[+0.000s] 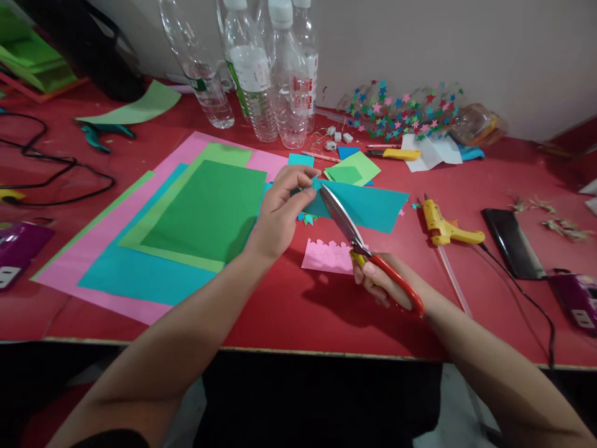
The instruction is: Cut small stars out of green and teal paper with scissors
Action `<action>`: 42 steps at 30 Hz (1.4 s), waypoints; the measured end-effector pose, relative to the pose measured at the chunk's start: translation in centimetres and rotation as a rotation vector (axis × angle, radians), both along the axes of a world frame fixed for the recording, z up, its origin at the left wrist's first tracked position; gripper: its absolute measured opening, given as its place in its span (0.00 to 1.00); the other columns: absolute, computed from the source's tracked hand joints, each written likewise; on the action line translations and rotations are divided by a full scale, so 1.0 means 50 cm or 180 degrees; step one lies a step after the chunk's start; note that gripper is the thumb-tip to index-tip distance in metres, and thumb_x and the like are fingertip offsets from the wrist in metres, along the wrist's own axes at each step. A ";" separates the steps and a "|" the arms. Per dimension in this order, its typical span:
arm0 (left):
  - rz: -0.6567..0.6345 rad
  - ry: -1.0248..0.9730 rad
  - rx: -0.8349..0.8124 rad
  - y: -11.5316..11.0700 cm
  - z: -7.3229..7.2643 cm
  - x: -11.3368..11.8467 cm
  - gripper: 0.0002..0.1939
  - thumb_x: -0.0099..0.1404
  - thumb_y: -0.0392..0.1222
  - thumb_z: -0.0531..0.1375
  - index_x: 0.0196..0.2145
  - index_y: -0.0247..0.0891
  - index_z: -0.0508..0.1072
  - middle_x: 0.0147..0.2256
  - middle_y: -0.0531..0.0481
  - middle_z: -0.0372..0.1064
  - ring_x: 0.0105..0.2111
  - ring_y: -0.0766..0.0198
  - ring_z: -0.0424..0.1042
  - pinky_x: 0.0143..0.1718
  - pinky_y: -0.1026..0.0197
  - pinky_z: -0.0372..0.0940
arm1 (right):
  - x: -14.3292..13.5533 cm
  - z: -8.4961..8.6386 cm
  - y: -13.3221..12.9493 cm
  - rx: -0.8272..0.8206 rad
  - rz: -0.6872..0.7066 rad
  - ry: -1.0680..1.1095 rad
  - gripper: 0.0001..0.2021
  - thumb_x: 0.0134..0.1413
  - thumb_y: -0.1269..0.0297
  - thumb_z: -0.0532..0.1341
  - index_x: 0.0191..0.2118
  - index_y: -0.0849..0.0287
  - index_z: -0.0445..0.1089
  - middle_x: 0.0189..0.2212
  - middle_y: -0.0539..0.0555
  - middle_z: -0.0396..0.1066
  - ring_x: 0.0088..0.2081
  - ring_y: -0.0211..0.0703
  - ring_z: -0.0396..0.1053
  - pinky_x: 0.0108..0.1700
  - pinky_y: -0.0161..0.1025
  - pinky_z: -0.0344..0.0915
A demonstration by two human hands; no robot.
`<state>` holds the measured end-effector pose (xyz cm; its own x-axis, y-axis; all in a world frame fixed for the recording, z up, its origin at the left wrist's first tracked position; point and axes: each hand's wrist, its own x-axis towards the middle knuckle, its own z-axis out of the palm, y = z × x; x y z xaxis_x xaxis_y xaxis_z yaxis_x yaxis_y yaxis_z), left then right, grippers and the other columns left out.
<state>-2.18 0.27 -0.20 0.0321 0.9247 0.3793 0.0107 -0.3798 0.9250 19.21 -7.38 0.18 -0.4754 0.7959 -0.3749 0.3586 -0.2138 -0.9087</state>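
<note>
My left hand [281,214] is closed in a pinch above the table, with a small bit of blue paper at its fingertips, partly hidden by the fingers. My right hand [380,283] grips a pair of scissors [344,219] by the red handles. Their blades look nearly closed and point at my left fingertips. Behind the blades lies a blue paper strip [375,202]. Below it, a pink paper piece [324,258] has a jagged, star-cut top edge and drawn lines. Small cut stars [308,218] lie beside my left wrist.
Layered green [205,211], blue and pink sheets spread on the left. Plastic bottles [291,93] stand at the back. A yellow glue gun [443,227], its cord and a black phone [510,242] lie right. Star strings [405,112] and a yellow cutter [396,154] are behind.
</note>
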 end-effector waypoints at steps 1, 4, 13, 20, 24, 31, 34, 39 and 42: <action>0.0004 0.0125 0.0038 0.002 0.004 -0.005 0.07 0.59 0.35 0.57 0.23 0.40 0.67 0.42 0.50 0.70 0.48 0.59 0.66 0.52 0.56 0.58 | 0.003 0.004 0.003 0.0014 0.0001 -0.0107 0.26 0.53 0.36 0.54 0.28 0.59 0.61 0.11 0.42 0.55 0.13 0.30 0.54 0.17 0.31 0.54; -0.0161 0.0231 0.0009 0.008 0.013 -0.017 0.07 0.57 0.34 0.57 0.22 0.40 0.66 0.43 0.49 0.70 0.48 0.58 0.66 0.50 0.55 0.60 | 0.012 0.010 0.010 0.0048 -0.0003 -0.0443 0.22 0.54 0.42 0.57 0.27 0.59 0.61 0.12 0.42 0.56 0.12 0.30 0.53 0.16 0.30 0.53; -0.0678 -0.0005 -0.0269 0.017 0.012 -0.031 0.04 0.53 0.35 0.58 0.21 0.39 0.69 0.42 0.48 0.70 0.47 0.57 0.66 0.45 0.55 0.62 | 0.020 0.009 0.013 -0.0045 0.0073 -0.0558 0.20 0.56 0.47 0.57 0.25 0.59 0.61 0.11 0.43 0.56 0.12 0.30 0.54 0.16 0.29 0.53; -0.0726 -0.0028 -0.0197 0.018 0.011 -0.031 0.04 0.52 0.34 0.58 0.21 0.38 0.69 0.41 0.48 0.70 0.45 0.58 0.66 0.46 0.55 0.61 | 0.017 0.015 0.015 -0.0137 0.0068 -0.0605 0.21 0.55 0.45 0.57 0.25 0.59 0.61 0.11 0.43 0.56 0.12 0.30 0.54 0.14 0.28 0.53; -0.0699 0.0024 -0.0177 0.017 0.012 -0.031 0.04 0.52 0.34 0.58 0.21 0.39 0.69 0.41 0.48 0.70 0.45 0.58 0.66 0.44 0.54 0.62 | 0.018 0.014 0.015 -0.0138 -0.0005 -0.0717 0.19 0.54 0.47 0.58 0.24 0.59 0.61 0.11 0.43 0.56 0.12 0.29 0.53 0.14 0.28 0.52; -0.0626 0.0096 -0.0201 0.016 0.012 -0.030 0.05 0.53 0.36 0.59 0.21 0.39 0.69 0.40 0.49 0.70 0.45 0.57 0.66 0.47 0.53 0.61 | 0.014 0.017 0.016 -0.0213 -0.0107 -0.0728 0.19 0.51 0.48 0.60 0.24 0.59 0.60 0.12 0.43 0.55 0.12 0.29 0.53 0.14 0.28 0.51; -0.0622 0.0094 -0.0229 0.017 0.011 -0.029 0.05 0.53 0.36 0.59 0.21 0.39 0.69 0.40 0.49 0.70 0.45 0.57 0.66 0.46 0.53 0.61 | 0.013 0.020 0.016 -0.0211 -0.0120 -0.0765 0.20 0.50 0.46 0.59 0.23 0.59 0.60 0.11 0.42 0.54 0.12 0.29 0.52 0.14 0.28 0.51; -0.0652 0.0088 -0.0223 0.017 0.010 -0.030 0.05 0.53 0.36 0.59 0.21 0.39 0.69 0.40 0.49 0.69 0.45 0.57 0.66 0.46 0.54 0.61 | 0.015 0.020 0.016 -0.0219 -0.0086 -0.0760 0.20 0.50 0.46 0.59 0.24 0.58 0.60 0.12 0.42 0.54 0.12 0.29 0.52 0.14 0.28 0.51; -0.0665 0.0123 -0.0220 0.017 0.011 -0.030 0.05 0.54 0.36 0.59 0.21 0.39 0.69 0.40 0.49 0.69 0.45 0.57 0.66 0.45 0.54 0.61 | 0.014 0.019 0.016 -0.0232 -0.0110 -0.0766 0.19 0.50 0.46 0.59 0.24 0.58 0.59 0.12 0.42 0.54 0.12 0.29 0.52 0.14 0.28 0.50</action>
